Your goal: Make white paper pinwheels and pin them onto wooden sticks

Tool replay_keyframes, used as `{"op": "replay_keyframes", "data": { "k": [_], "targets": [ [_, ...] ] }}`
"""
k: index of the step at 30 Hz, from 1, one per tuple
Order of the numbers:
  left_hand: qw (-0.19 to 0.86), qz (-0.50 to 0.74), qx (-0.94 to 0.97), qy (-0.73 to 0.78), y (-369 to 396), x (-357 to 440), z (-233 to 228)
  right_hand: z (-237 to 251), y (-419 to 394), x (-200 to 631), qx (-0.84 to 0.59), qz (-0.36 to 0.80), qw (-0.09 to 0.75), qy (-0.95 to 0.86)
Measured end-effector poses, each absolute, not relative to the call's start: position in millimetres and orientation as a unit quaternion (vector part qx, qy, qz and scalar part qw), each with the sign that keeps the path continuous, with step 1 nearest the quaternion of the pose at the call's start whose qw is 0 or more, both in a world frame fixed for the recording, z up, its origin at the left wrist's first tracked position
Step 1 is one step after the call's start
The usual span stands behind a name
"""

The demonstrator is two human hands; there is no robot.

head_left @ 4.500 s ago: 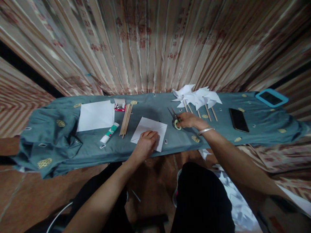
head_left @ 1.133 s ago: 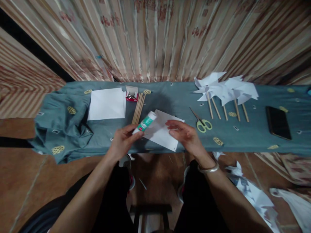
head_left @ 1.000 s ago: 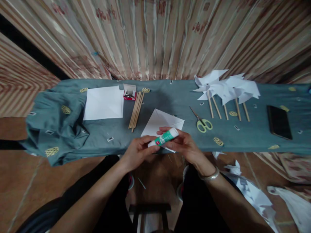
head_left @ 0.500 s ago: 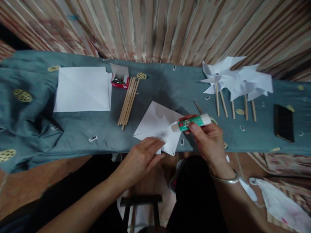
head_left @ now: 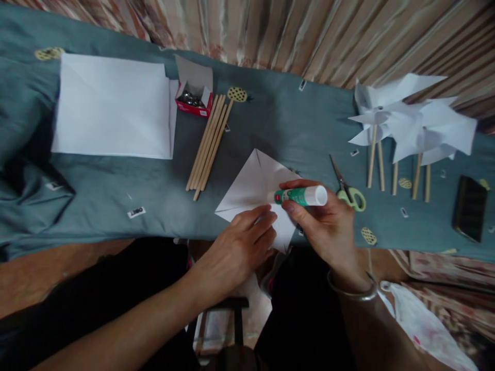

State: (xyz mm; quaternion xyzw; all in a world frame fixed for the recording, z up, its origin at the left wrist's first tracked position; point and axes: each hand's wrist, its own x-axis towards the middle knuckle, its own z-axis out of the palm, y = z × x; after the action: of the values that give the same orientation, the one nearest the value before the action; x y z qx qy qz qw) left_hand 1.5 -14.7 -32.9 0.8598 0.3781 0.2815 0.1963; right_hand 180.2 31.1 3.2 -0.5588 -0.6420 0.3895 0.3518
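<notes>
A white square of paper (head_left: 244,183), slit inward from its corners, lies on the cloth at the table's front edge. My left hand (head_left: 247,239) grips its near edge, fingers bent and close together; the thumb is hidden. In my right hand (head_left: 328,221) a green-and-white glue stick (head_left: 297,196) is pinched between thumb and fingers. It lies almost level, its left end low over the middle of the paper, close to my left fingertips. Whether that end touches the paper I cannot tell. Just right of this hand are scissors (head_left: 351,197) with light green handles.
Left of the paper lie several wooden sticks (head_left: 209,149), an open red box (head_left: 193,105) of small metal pieces and a stack of white paper (head_left: 112,108). Several paper pinwheels (head_left: 413,121) on sticks and a black phone (head_left: 469,208) are at the right. A curtain (head_left: 270,31) hangs behind.
The glue stick has come down and left toward the middle of the paper. My left hand has shifted inward beside it. The view has tilted and moved closer, uncovering the scissors' handles.
</notes>
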Motion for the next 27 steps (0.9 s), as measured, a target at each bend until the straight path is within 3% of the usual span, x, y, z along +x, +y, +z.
{"op": "replay_keyframes", "data": {
  "k": [10, 18, 27],
  "targets": [
    [0.163, 0.291, 0.864, 0.378, -15, 8, -46, 14, 32, 184, -0.542, 0.319, 0.233, -0.742],
    [0.176, 0.29, 0.86, 0.382, -16, 10, -46, 11, 34, 178, -0.538, 0.234, 0.234, -0.776],
    [0.168, 0.286, 0.86, 0.388, -14, 8, -45, 18, 34, 174, -0.537, 0.212, 0.202, -0.791]
  ]
}}
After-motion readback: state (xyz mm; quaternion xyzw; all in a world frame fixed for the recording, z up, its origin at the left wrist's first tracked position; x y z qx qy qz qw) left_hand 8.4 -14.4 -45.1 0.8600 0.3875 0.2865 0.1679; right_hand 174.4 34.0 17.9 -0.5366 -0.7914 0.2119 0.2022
